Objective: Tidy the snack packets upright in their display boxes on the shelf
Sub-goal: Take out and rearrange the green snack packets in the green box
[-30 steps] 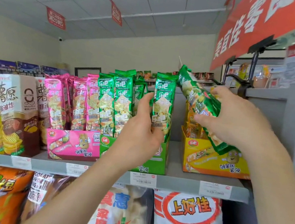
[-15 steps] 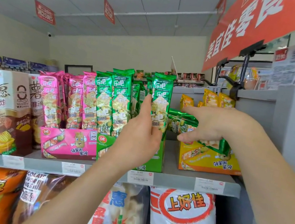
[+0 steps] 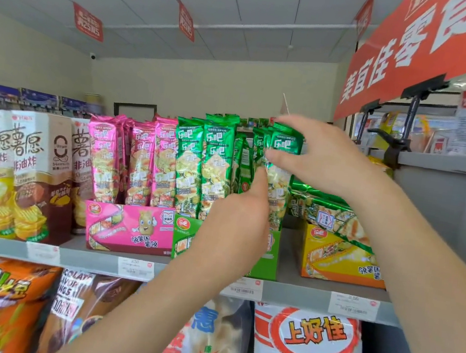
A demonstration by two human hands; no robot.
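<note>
Right hand [image 3: 318,158]: pinches top of green packet [image 3: 284,145] to stand it upright.
Left hand [image 3: 233,230]: grips it lower down, seating it at right end of green box [image 3: 182,238].

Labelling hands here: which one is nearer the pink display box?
Left. The left hand sits just right of the pink display box, before the green display box; the right hand is farther right and higher, pinching a green packet.

1. A grey store shelf [image 3: 88,259] carries a pink display box [image 3: 128,229] touching a green display box [image 3: 184,238], with a yellow display box [image 3: 334,259] set apart at right.
2. Brown-and-white crisp cartons [image 3: 37,175] stand at left (near the pink box).
3. Price labels [image 3: 135,268] line the front edge.
</note>
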